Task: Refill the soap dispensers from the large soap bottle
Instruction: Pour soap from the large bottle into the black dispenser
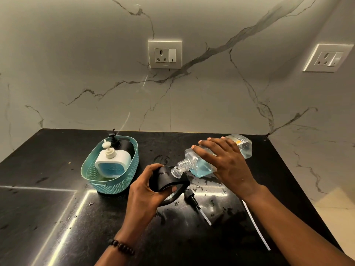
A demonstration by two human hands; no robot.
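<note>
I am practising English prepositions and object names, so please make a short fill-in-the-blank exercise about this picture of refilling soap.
1. The right hand tilts the large soap bottle, which holds ____ liquid.
2. The left hand grips a ____ soap dispenser under the bottle's neck.
3. The white soap dispenser stands inside the teal ____.
4. The removed black pump lies on the ____ beside the left hand.

Missing words: blue; black; basket; countertop
</note>
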